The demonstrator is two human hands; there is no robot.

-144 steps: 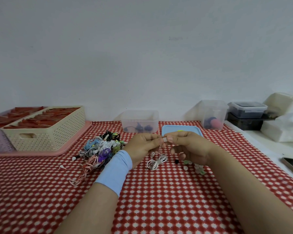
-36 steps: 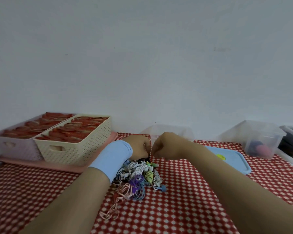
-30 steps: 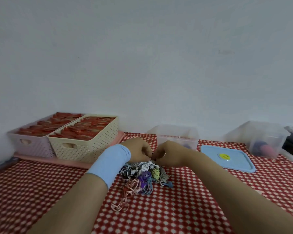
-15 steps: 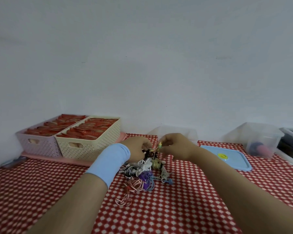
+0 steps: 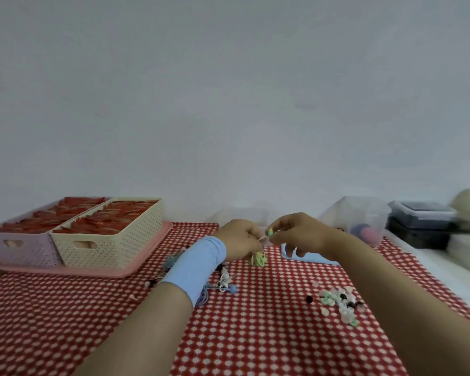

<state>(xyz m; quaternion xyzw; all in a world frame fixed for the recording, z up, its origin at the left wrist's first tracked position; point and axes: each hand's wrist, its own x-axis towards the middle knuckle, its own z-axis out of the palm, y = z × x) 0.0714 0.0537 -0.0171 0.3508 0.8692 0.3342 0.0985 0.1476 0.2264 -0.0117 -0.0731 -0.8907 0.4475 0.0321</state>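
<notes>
Left hand, fingers curled, holds the green earphone coil so it hangs clear above the checked cloth; right hand pinches its earbud, likely to fit a tip

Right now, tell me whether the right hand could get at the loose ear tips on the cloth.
Probably yes. The ear tips lie uncovered on the cloth, close beside that arm. But the right hand pinches a green earphone, so it would have to let go first.
</notes>
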